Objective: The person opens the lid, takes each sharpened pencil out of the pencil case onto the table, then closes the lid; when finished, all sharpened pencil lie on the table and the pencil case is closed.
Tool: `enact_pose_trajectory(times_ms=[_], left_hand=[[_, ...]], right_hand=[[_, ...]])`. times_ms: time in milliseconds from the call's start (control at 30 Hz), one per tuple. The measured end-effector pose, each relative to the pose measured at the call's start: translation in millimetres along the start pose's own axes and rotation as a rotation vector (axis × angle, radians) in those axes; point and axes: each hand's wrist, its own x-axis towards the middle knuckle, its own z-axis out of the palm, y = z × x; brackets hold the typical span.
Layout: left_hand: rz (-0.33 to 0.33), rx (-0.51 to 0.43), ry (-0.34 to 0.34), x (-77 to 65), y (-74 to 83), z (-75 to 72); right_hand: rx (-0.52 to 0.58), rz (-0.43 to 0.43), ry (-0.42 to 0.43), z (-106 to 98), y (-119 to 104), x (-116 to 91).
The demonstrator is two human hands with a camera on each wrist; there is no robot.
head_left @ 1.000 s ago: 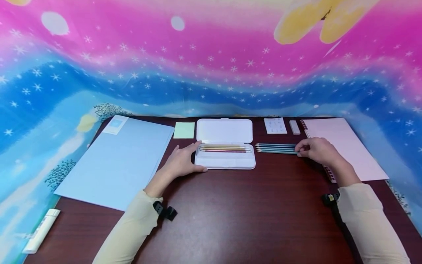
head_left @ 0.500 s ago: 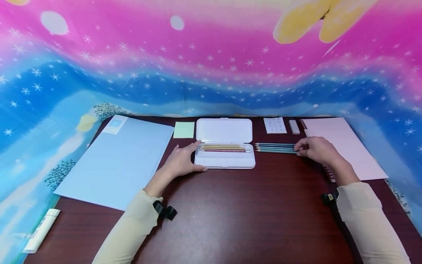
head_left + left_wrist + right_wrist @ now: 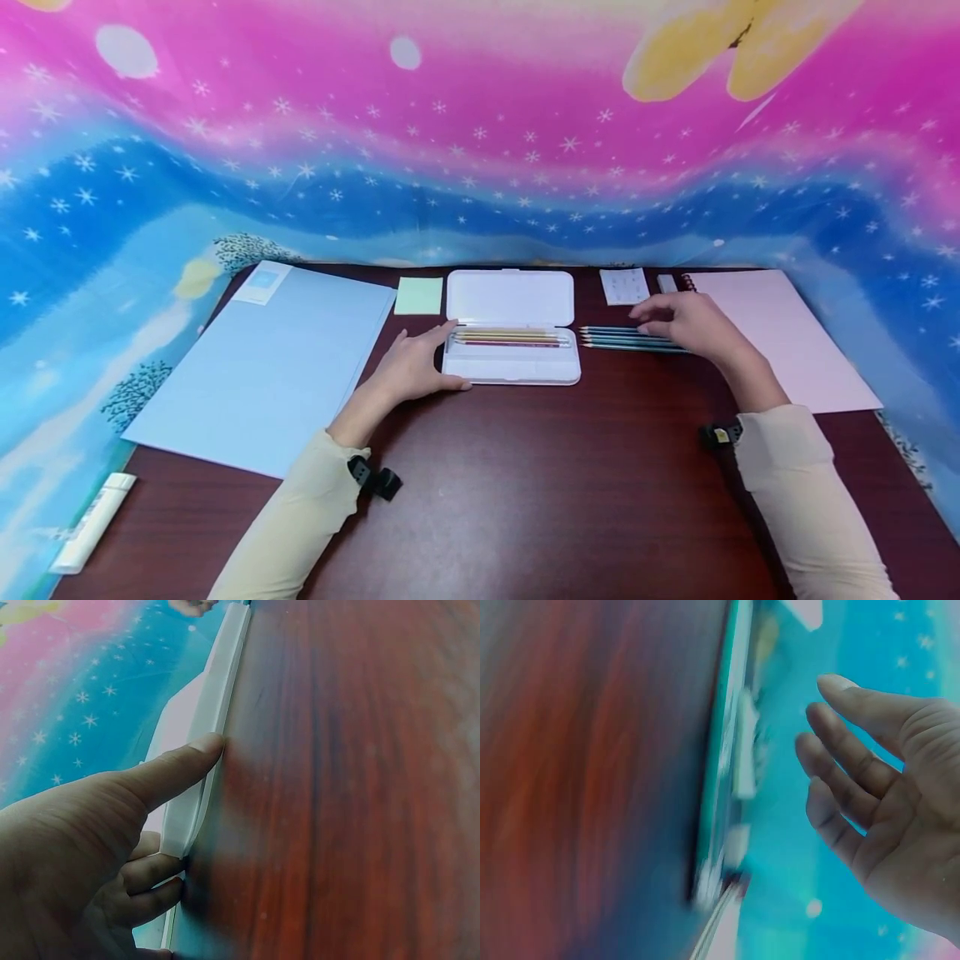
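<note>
The green pencils (image 3: 618,339) lay side by side, just right of the white box (image 3: 513,369), its 2 halves unfolded. The left hand (image 3: 412,362) gripped the box's end, probably steadying it; the right hand (image 3: 697,325), fingers loosely bent, hovered empty above the pencils.

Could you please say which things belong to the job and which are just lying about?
Apparently in use:
open white plastic case, gripped by the left hand;
gold and red pencils inside it;
teal pencils near the right hand.

Seemingly lying about:
large blue folder;
square green paper;
white printed paper;
white block;
pink spiral notebook;
white tube.
</note>
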Motion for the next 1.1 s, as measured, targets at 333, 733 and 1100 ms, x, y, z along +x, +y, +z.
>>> enact_pose_trajectory(times_ms=[333,733,1100], left_hand=[[0.001,-0.009,-0.002,-1.9,0.8,-0.5],[0.003,-0.004,0.003,-1.0,1.7,0.4],[-0.003,-0.007,-0.003,-0.1,-0.4,-0.5]], right_hand=[[0.079,-0.121,-0.037,27.1,-53.3,28.2],[-0.070,-0.170,-0.151,71.5,-92.7,42.5],[-0.292,-0.180,-0.158,78.9,-107.6,47.5]])
